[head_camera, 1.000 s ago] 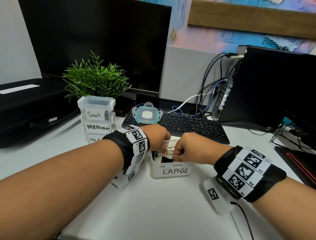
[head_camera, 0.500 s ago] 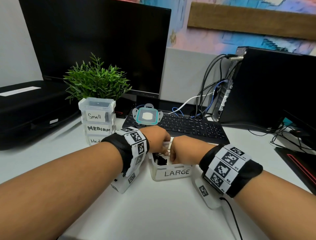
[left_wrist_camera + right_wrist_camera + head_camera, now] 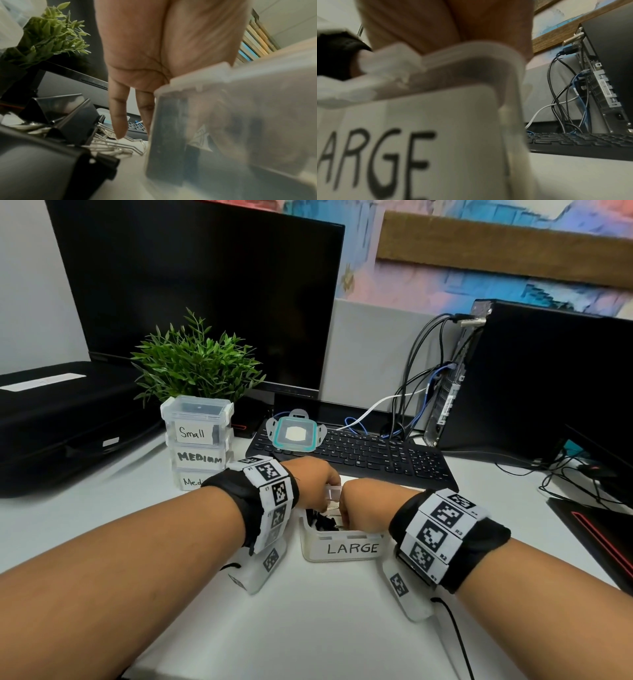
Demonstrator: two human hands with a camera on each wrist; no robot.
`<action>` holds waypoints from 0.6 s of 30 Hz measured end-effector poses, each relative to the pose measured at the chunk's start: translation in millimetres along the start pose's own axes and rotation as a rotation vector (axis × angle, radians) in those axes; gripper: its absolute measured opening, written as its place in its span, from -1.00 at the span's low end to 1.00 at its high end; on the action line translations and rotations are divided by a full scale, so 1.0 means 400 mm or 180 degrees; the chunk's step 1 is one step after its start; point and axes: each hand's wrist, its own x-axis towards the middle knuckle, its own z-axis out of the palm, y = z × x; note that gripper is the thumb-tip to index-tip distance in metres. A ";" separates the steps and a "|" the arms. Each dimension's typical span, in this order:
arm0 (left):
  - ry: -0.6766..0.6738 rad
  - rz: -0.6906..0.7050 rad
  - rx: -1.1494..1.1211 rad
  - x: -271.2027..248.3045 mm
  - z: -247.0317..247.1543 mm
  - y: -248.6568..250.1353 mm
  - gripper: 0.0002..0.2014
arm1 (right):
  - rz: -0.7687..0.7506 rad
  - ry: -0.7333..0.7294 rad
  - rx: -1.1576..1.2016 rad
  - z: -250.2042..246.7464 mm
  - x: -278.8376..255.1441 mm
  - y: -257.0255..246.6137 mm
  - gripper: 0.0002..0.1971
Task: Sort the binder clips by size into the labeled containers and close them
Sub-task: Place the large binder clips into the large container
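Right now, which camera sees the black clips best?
The left wrist view: the binder clips fill its lower left, close, silver handles visible. The head view shows only dark bits inside the LARGE container. The right wrist view shows none.

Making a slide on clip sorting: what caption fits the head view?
Both hands, left and right, work over the open LARGE box of binder clips; lid waits on keyboard.

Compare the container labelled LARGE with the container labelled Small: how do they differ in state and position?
The LARGE container is open, showing black binder clips inside; the Small container has its lid on. LARGE stands alone on the desk; Small tops a stack of containers. Both hands, left hand and right hand, are at LARGE; none touches Small. Both are translucent plastic with white handwritten labels.
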 end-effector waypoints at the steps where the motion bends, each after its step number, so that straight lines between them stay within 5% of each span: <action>1: 0.0004 0.0004 -0.0016 0.000 0.001 0.001 -0.66 | 0.0048 0.0051 -0.0007 0.001 -0.005 -0.001 -0.75; 10: -0.0029 -0.0067 -0.0097 -0.003 0.003 0.005 -0.58 | -0.0111 0.0409 0.0469 0.008 -0.019 0.001 -0.81; 18: 0.0003 -0.0033 -0.0040 0.003 0.003 0.015 -0.54 | -0.0291 -0.0005 0.0390 0.003 -0.012 0.002 -0.79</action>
